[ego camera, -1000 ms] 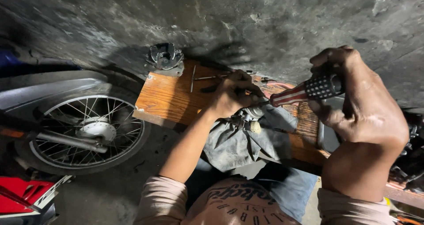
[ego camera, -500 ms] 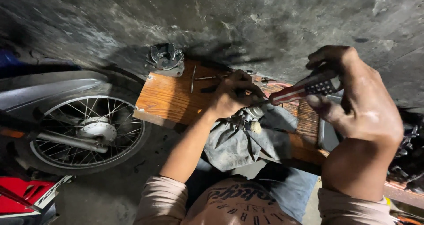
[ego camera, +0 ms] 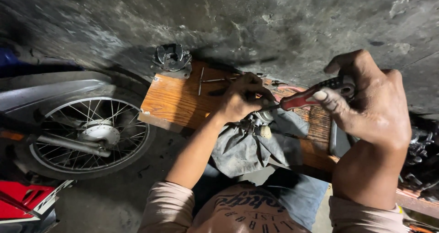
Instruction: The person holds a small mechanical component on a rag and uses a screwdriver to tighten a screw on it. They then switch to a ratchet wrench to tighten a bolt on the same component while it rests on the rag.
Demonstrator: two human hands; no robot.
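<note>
We clamp our right hand (ego camera: 370, 107) around the red-and-black handle of the screwdriver (ego camera: 315, 95), whose shaft runs left to a small metal part (ego camera: 260, 121). Our left hand (ego camera: 242, 98) closes over that part, pressing it onto the grey rag (ego camera: 247, 146) on the wooden board (ego camera: 176, 100). A spoked wheel (ego camera: 89, 132) stands left of the board.

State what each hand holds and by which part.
Right hand: red-and-black-handled screwdriver, gripped at the handle's black end. Left hand: small metal part on grey cloth, hold hidden.
</note>
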